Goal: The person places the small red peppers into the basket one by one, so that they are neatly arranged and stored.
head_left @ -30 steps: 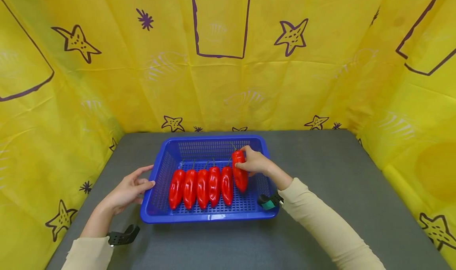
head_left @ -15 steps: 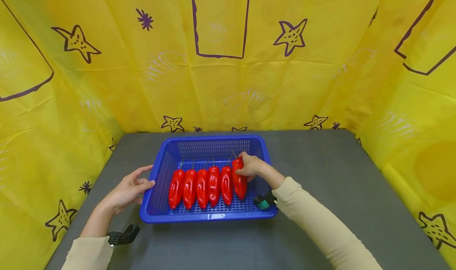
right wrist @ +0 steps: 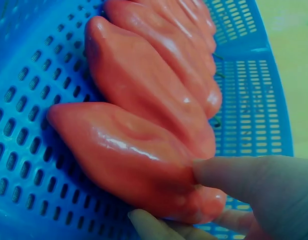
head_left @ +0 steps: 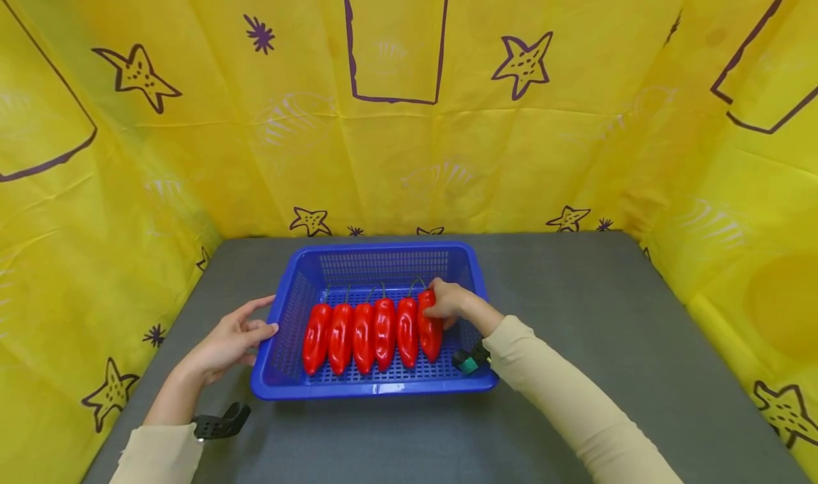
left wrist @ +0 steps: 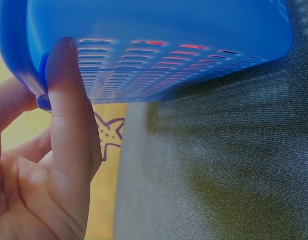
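A blue plastic basket with slotted walls stands on the grey table. Inside it, several glossy red peppers lie side by side in a row, green stems toward the far wall. My right hand holds the rightmost pepper near its stem end, thumb on one side and fingers on the other in the right wrist view. That pepper lies along its neighbour, its tip low over the basket floor. At the basket's left side, my left hand pinches the rim between thumb and fingers.
Grey tabletop extends to the right of the basket and in front of it. Yellow printed cloth hangs behind and along both sides. A black strap is on the left wrist, another on the right, over the basket's front right corner.
My right hand has lowered the rightmost pepper toward the near side of the basket, into line with the row. The left hand and the basket have stayed in place.
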The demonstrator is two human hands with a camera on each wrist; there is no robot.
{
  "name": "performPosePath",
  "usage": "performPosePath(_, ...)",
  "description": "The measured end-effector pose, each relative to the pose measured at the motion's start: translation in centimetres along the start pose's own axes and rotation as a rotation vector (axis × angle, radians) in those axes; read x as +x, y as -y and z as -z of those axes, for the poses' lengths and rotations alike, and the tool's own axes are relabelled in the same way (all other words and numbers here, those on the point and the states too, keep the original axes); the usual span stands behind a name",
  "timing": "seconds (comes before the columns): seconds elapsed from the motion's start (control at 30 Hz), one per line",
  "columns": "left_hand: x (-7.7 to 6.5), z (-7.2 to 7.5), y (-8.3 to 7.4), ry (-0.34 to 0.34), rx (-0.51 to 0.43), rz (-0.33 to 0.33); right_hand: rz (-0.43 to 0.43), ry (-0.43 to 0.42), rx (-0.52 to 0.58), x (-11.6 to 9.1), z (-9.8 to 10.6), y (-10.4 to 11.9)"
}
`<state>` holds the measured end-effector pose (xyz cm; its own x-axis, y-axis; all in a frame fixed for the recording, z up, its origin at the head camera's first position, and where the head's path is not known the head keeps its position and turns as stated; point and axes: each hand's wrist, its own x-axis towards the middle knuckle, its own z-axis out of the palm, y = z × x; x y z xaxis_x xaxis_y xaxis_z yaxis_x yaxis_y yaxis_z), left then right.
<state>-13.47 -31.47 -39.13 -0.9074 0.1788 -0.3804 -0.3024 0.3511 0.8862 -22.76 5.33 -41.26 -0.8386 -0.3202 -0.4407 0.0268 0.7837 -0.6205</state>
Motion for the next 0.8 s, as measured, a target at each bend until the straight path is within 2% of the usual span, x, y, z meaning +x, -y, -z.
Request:
performPosePath(0.13,-0.1,0.0,-0.06,-0.001,-0.002,0.0,-0.008,-0.008,-0.014,0.12,-0.14,-0.1)
performPosePath(0.6,-0.08,-0.07,-0.21,-0.003,-0.004,0.0,-0.033,-0.059,-0.17,0.17,-0.5,0.1)
performPosePath(0.8,-0.03,0.05,0.0,0.001,-0.009,0.001,-0.048,-0.051,-0.179,0.49,-0.58,-0.05)
